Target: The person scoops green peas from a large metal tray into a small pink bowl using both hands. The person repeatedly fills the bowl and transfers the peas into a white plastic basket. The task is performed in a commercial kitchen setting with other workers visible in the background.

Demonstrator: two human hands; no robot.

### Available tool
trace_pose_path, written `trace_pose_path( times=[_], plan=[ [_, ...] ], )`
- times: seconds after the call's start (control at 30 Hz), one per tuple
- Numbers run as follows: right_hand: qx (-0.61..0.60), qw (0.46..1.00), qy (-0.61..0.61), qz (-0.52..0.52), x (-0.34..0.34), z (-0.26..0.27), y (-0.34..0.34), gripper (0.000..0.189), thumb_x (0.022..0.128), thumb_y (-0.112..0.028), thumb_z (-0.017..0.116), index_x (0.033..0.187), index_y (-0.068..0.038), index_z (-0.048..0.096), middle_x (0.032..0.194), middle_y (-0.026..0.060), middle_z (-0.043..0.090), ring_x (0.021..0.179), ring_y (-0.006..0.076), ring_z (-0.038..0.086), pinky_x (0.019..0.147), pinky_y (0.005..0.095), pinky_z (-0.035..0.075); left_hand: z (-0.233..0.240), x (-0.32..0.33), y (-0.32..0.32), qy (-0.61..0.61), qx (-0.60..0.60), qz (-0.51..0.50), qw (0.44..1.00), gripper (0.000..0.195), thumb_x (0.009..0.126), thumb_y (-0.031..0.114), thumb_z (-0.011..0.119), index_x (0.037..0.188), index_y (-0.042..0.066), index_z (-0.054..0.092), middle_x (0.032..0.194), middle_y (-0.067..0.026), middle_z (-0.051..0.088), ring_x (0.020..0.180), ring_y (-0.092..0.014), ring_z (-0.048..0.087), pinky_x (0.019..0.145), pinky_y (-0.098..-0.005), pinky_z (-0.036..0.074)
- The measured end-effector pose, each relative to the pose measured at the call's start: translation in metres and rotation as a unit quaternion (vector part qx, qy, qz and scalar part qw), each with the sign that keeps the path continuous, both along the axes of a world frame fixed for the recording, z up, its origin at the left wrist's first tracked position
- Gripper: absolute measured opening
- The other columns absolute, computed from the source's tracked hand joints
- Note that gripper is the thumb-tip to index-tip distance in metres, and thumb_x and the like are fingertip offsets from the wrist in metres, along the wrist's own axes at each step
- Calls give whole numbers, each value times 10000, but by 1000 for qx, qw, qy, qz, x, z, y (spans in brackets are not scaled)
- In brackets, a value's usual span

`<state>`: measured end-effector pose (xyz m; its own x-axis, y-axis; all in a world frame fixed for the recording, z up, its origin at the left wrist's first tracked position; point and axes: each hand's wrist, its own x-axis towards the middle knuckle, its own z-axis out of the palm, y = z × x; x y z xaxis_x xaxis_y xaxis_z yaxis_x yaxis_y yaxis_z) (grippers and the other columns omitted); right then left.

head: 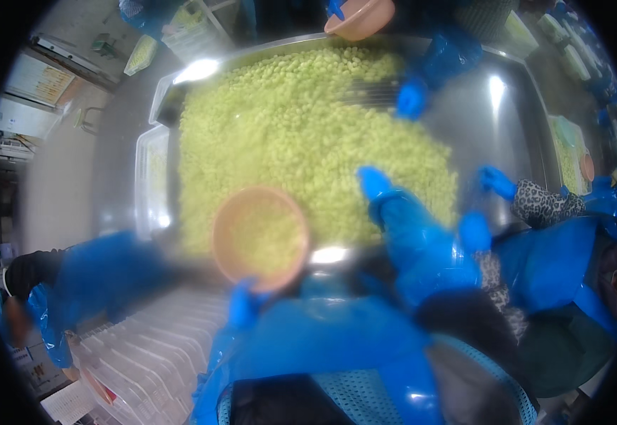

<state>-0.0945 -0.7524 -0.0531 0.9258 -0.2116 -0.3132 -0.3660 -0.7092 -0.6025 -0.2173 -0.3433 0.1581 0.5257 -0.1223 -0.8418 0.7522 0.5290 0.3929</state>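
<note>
My left hand (242,305), in a blue glove, grips the near rim of a pink plastic bowl (220,234). Small pale green rounded pieces partly fill the bowl, which overlaps the near-left part of a wide heap. My right hand (374,182), also gloved in blue with a blue plastic sleeve, reaches over the right part of the heap of pale green pieces (297,133). Blur hides its fingertips, so I cannot tell whether it holds any pieces. The heap lies on a metal table with a raised rim (539,101).
Co-workers' blue-gloved hands (412,98) are at the far right of the heap and at the right edge (497,182). Another pink bowl (364,18) tilts at the far rim. White plastic baskets (141,180) stand left; stacked clear crates (149,350) fill the lower left. A blurred blue sleeve (112,276) reaches in from the left.
</note>
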Motion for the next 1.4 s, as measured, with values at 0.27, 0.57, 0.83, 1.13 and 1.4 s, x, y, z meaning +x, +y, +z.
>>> trace_pose_path(
  times=[0.27,0.57,0.83,1.13,1.4],
  plan=[
    [364,929,-59,-3,8,74,48,248,947,-206,527,1128,-110,667,1073,163,681,938,333,657,824,428,517,-17,-10,16,22,-33,-2,999,534,856,186,584,1332,-16,449,1264,-203,556,1121,-291,585,930,-382,503],
    [-40,988,-20,-148,-54,39,-63,249,942,-203,541,1137,-104,661,1058,170,680,927,322,657,817,417,518,-52,-12,14,-20,-22,44,999,512,857,163,569,1325,-13,459,1299,-197,531,1186,-322,535,1017,-411,466],
    [585,790,-144,118,-10,110,81,471,927,-217,650,1365,-99,525,1242,58,615,1099,188,586,907,342,492,-100,-23,67,-64,47,-127,989,317,968,158,505,1218,-18,589,1087,-156,642,985,-242,619,871,-364,519],
    [129,925,-3,-358,-45,68,-166,690,957,-414,562,1494,-64,308,1487,203,389,1303,342,464,1043,438,446,-53,-23,32,-70,101,-88,989,561,847,167,585,1360,20,413,1318,-188,523,1188,-316,559,1015,-418,492],
    [457,875,60,-150,30,56,-43,900,873,-545,637,1536,-90,232,1558,206,261,1404,318,328,1089,476,381,-60,-23,45,-18,30,-67,997,587,855,182,604,1385,27,407,1350,-150,510,1230,-288,520,1056,-430,441]
  ],
)
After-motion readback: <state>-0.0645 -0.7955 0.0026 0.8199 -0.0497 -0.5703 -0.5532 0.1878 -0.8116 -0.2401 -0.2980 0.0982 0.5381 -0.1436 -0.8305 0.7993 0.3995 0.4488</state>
